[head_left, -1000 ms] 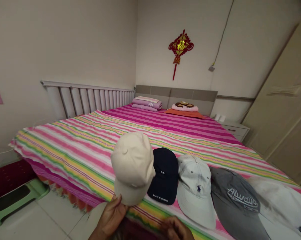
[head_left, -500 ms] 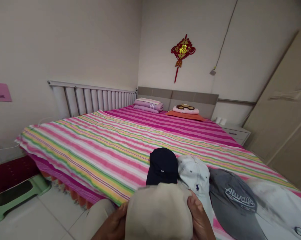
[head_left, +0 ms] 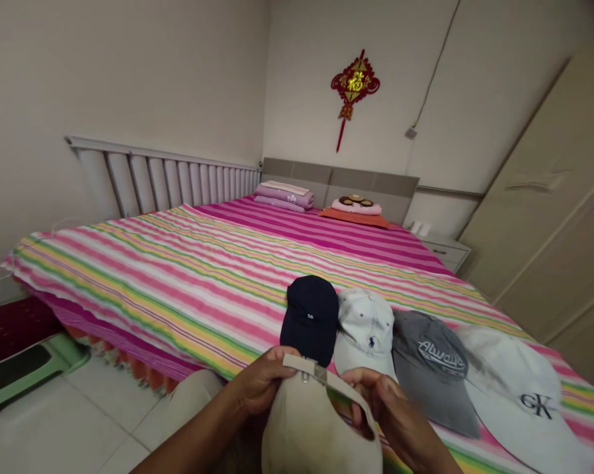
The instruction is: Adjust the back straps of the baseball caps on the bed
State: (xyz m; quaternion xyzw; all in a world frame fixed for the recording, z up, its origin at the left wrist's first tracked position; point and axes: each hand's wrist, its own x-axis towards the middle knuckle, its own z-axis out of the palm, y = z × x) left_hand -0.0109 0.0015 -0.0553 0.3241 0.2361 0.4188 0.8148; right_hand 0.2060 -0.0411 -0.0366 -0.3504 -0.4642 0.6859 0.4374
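Note:
A beige baseball cap [head_left: 316, 428] is held low in front of me, its back strap and metal buckle facing up. My left hand [head_left: 267, 378] pinches the strap's end beside the buckle. On the other side, my right hand [head_left: 380, 395] grips the strap near the back opening, some fingers hidden behind it. Just beyond lie a navy cap [head_left: 310, 316], a white cap with a small dark logo [head_left: 366, 322], a grey cap with "Always" lettering [head_left: 432, 362] and a white cap marked CK [head_left: 514, 382], side by side on the bed.
The caps rest on a striped bedspread [head_left: 178, 270]. Folded purple bedding [head_left: 284, 197] and an orange pillow [head_left: 356, 217] lie by the headboard [head_left: 370, 187]. A green stool [head_left: 64, 362] stands on the tiled floor at left. A wardrobe [head_left: 538, 217] is at right.
The beige cap has turned so its back strap and opening now show. Both hands have shifted from its sides onto the strap. The view has moved slightly, bringing more of the CK cap into sight.

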